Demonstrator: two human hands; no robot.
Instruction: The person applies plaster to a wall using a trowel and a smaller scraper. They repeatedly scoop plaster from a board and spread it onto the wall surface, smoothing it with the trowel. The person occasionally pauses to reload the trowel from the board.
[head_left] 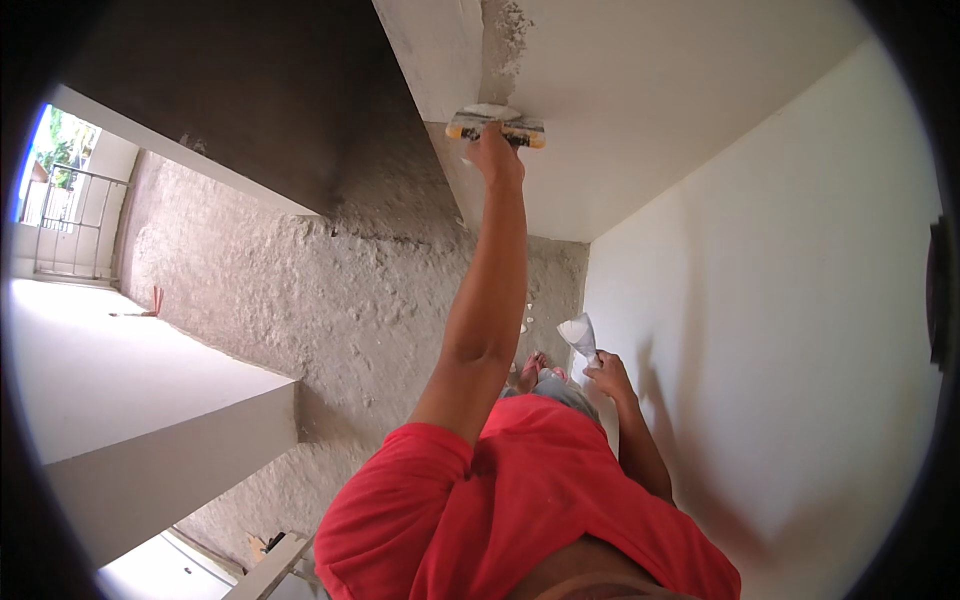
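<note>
Stretched far out in front, my left hand (pixel 497 158) is closed round a wide putty blade (pixel 527 131) with a yellowish end. White putty (pixel 492 112) shows at the blade, which is up against the white wall (pixel 620 120). Just beyond it runs a rough grey strip (pixel 497 60) between smoother white areas. Lower and closer to my body, my right hand (pixel 610 377) grips the handle of a putty knife (pixel 578 333). Whitish putty coats that knife's flared blade, which points up and away from the side wall.
A smooth white wall (pixel 780 300) rises along my right. Below lies a rough grey floor (pixel 300 290), with my feet (pixel 535 368) on it. To the left are a dark opening (pixel 270 90), a white ledge (pixel 150 400) and a metal railing (pixel 80 225).
</note>
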